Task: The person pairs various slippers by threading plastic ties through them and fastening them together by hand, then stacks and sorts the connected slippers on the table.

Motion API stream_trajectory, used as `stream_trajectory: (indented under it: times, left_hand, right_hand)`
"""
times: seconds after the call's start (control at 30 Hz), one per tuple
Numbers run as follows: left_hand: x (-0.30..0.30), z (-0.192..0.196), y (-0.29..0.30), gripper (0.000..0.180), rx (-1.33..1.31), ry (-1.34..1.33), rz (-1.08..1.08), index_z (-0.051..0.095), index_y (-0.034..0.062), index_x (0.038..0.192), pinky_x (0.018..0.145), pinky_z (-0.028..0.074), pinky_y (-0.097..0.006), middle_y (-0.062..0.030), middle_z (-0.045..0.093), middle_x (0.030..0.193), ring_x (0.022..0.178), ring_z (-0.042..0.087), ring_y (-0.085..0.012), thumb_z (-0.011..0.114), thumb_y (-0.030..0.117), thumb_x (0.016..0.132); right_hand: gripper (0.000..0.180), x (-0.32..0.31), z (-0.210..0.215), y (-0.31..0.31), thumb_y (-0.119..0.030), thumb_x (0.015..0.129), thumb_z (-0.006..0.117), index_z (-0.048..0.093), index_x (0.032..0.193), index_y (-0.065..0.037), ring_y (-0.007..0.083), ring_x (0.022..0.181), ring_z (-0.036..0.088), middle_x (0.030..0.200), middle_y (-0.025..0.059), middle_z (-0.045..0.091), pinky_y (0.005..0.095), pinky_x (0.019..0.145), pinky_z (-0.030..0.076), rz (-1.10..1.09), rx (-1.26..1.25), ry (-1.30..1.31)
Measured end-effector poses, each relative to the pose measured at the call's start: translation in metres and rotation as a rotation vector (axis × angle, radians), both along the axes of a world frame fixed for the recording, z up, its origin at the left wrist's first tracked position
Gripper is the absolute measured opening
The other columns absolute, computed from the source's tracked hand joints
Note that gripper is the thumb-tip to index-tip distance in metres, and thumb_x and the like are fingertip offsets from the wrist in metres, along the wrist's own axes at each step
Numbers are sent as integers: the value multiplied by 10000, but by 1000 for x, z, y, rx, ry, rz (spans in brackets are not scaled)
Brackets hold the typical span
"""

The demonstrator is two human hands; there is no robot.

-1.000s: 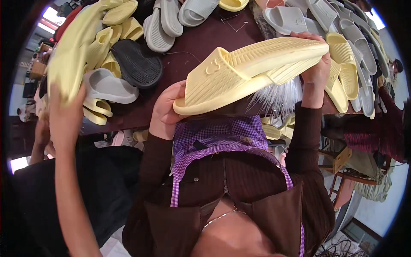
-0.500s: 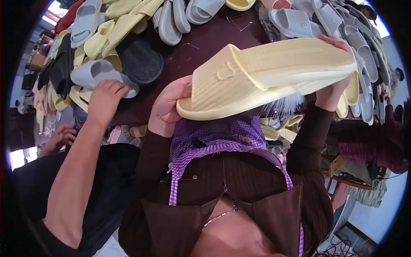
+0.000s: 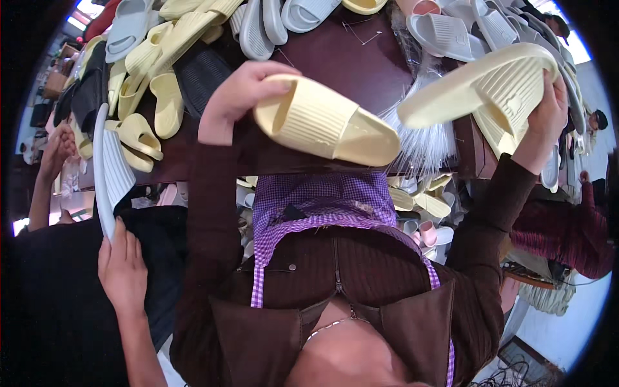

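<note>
My left hand [image 3: 240, 95] grips the heel end of a pale yellow slide sandal [image 3: 325, 122], holding it above the near edge of the dark brown table [image 3: 342, 55]. My right hand [image 3: 547, 115] holds a second pale yellow slide sandal [image 3: 480, 87], sole ribs facing me, up at the right. The two sandals are apart, with a gap between them. Behind that gap lies a clump of clear plastic bags [image 3: 422, 142].
Piles of yellow, grey and black sandals [image 3: 155, 71] cover the table's far and left parts. A co-worker's hand [image 3: 121, 267] at lower left holds a grey sandal [image 3: 109, 171] on edge. Another person in a red sleeve [image 3: 567, 232] sits at right.
The two yellow sandals were pressed together as a pair; now my hands have pulled them apart, left one lower, right one raised. The co-worker's arm dropped from the pile and now holds a grey sandal.
</note>
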State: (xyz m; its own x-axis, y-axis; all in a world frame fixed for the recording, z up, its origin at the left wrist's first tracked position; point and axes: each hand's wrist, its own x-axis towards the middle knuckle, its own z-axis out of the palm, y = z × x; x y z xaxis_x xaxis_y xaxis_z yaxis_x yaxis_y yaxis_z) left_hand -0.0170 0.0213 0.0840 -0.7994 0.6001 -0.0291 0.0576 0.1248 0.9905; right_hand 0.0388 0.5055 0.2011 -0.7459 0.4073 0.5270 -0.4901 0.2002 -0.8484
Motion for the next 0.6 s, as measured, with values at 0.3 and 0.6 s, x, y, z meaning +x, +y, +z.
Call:
stream_trajectory:
  times: [0.3, 0.6]
  left_hand:
    - [-109, 20, 56, 292, -235, -6, -548, 666, 0, 1073, 821, 504, -286, -67, 684, 978, 897, 628, -141, 633, 131, 815]
    - [-125, 18, 67, 245, -566, 303, -502, 672, -6, 1046, 809, 497, -267, -41, 688, 944, 867, 625, -123, 620, 101, 831]
  right_hand:
    - [292, -39, -31, -88, -191, 881, 647, 649, 1115, -16, 71, 778, 602, 911, 11, 661, 206, 686, 473, 322, 250, -364]
    - [344, -112, -87, -164, -197, 869, 656, 633, 1153, -3, 92, 810, 613, 935, 46, 673, 226, 709, 485, 541, 560, -670]
